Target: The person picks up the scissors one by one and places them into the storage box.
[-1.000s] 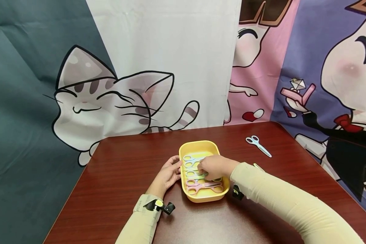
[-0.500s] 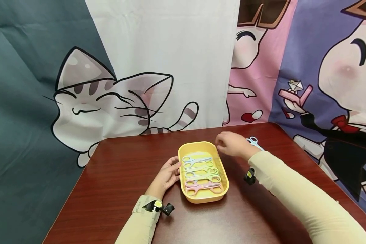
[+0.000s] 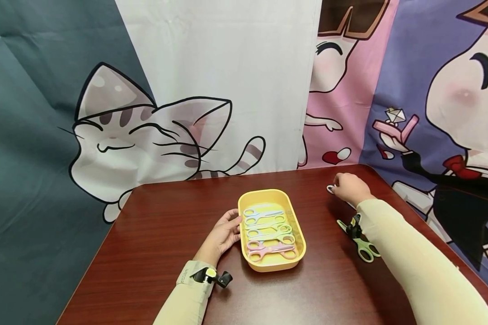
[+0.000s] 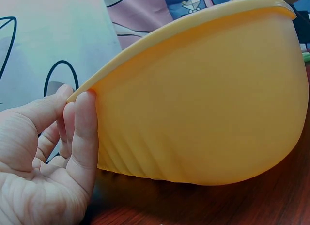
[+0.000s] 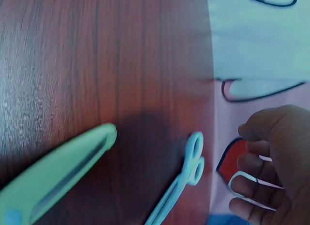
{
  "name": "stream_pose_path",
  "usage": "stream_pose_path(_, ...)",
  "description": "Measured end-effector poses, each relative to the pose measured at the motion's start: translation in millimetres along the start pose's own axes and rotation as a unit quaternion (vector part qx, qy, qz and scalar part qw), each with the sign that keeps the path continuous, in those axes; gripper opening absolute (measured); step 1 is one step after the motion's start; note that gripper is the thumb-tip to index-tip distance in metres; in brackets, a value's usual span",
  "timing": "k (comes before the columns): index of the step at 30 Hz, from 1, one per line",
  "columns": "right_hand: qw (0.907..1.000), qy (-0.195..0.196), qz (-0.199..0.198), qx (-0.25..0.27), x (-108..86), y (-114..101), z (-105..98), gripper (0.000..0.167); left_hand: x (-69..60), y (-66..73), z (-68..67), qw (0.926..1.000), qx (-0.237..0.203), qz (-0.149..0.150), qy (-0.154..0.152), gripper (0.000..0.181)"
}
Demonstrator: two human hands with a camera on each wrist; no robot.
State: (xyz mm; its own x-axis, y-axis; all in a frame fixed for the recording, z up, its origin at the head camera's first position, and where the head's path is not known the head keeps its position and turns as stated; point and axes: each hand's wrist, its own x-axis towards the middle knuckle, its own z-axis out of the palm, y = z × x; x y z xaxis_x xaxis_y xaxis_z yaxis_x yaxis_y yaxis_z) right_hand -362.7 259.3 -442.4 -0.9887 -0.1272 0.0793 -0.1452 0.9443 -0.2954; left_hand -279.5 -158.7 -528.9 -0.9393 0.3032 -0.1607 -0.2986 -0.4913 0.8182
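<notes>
At the middle of the table stands a yellow plastic basket (image 3: 299, 225). My left hand (image 3: 227, 231) pinches its left rim, thumb on top and fingers against the outer wall, as the left wrist view of the basket (image 4: 193, 104) shows. Inside lie several scissors (image 3: 270, 249) in blue, green and pink. My right hand (image 3: 351, 188) hovers over light blue scissors (image 3: 330, 189) at the far right, mostly hidden by it in the head view. In the right wrist view the hand (image 5: 276, 171) has loosely bent fingers holding nothing, apart from the blue scissors (image 5: 181, 179).
Green scissors (image 3: 365, 250) lie on the table below my right wrist, partly covered by the sleeve and wrist camera. The dark red table (image 3: 154, 253) ends at a cartoon-printed cloth (image 3: 244, 81) hanging behind it.
My right hand has left the basket and moved right to the light blue scissors. The green scissors are now largely uncovered by the arm. My left hand stays on the rim.
</notes>
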Motion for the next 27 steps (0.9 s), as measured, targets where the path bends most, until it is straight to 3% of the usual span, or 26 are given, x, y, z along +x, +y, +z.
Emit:
stream_pose_path(4, 0.9996, -0.005, 0.025, -0.009, -3.6, 17, 4, 0.018, -0.6, 0.9, -0.1, 1.0, -0.002, -0.002, 0.001, 0.022)
stream_pose_path(11, 0.9969, -0.021, 0.075, -0.004, -13.5, 39, 21, 0.035, -0.1, 1.3, -0.3, 1.0, -0.006, -0.007, 0.001, 0.022)
stream_pose_path(14, 0.9961, -0.026, 0.084, -0.007, -12.6, 44, 29, 0.035, 0.3, 0.9, 0.1, 1.0, -0.005, -0.006, 0.003, 0.022)
stream_pose_path(20, 0.9952, -0.024, 0.093, -0.02, -12.7, 47, 38, 0.037, 0.9, -0.1, 0.9, 1.0, 0.0, -0.008, -0.003, 0.021)
stream_pose_path(27, 0.9972, -0.007, 0.066, -0.033, -10.8, 46, 39, 0.022, 0.9, -0.3, -1.0, 1.0, -0.002, -0.004, -0.001, 0.021)
